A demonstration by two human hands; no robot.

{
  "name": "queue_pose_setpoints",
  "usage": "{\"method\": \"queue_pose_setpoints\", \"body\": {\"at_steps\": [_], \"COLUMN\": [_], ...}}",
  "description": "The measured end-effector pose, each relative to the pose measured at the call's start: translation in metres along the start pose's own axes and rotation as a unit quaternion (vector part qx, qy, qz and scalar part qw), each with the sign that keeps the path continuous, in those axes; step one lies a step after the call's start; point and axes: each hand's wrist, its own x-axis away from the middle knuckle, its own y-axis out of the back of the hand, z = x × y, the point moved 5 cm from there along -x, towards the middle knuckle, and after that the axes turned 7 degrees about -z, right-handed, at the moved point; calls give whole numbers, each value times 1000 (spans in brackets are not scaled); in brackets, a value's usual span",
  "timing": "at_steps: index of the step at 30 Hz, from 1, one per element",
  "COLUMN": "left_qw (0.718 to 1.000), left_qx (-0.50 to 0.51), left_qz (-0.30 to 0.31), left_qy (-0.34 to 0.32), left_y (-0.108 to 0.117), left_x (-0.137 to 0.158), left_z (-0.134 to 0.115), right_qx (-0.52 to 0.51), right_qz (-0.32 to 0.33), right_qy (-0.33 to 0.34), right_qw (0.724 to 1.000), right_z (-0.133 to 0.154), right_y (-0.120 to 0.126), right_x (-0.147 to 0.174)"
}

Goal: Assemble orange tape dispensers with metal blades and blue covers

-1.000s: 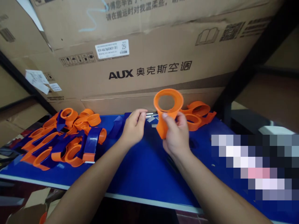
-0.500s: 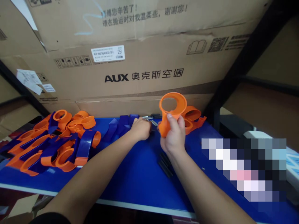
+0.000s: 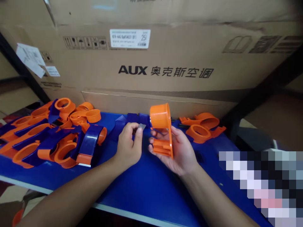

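Between the thumb and fingers of my left hand [image 3: 129,145] is a small flat metal blade [image 3: 142,126]. My right hand [image 3: 184,152] grips an orange tape dispenser body [image 3: 161,116], its round hub at the top and a ribbed part [image 3: 162,148] lower down, facing left. The blade and the dispenser body are apart, a short gap between them. Behind my hands lie several blue plastic pieces [image 3: 132,117]. More orange dispenser bodies [image 3: 199,133] rest to the right of my right hand.
A pile of orange and blue tape dispensers [image 3: 88,140] covers the left of the blue table [image 3: 142,189]; one shows a toothed metal edge. A large cardboard box [image 3: 94,74] stands upright behind the table. Dark frame bars [image 3: 257,97] rise at the right. The right front is pixelated.
My left hand has come back from the rear of the table, now with the blade showing in it. My right hand has lowered and turned the dispenser body sideways. The view has shifted.
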Motion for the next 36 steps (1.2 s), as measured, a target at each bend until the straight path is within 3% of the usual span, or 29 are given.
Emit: {"method": "queue_pose_setpoints", "body": {"at_steps": [6,12,22,26,31,36], "left_qw": [997,990,975,964,946,926], "left_qx": [68,95,105,94,31,17], "left_qz": [0,44,61,42,-50,-42], "left_qy": [-31,-99,-184,-245,-318,-376], "left_y": [2,0,1,6,19,25], "left_x": [3,7,0,3,5,7], "left_z": [-10,-20,-22,-26,-32,-33], "right_qx": [19,1,5,5,-6,-5], "right_qz": [17,-26,-62,-54,-64,-51], "right_qy": [-37,-46,62,83,95,104], "right_qw": [999,999,996,995,993,993], "right_z": [-7,-13,6,14,17,17], "right_y": [2,5,10,7,8,6], "right_x": [-2,-7,-2,0,3,6]}}
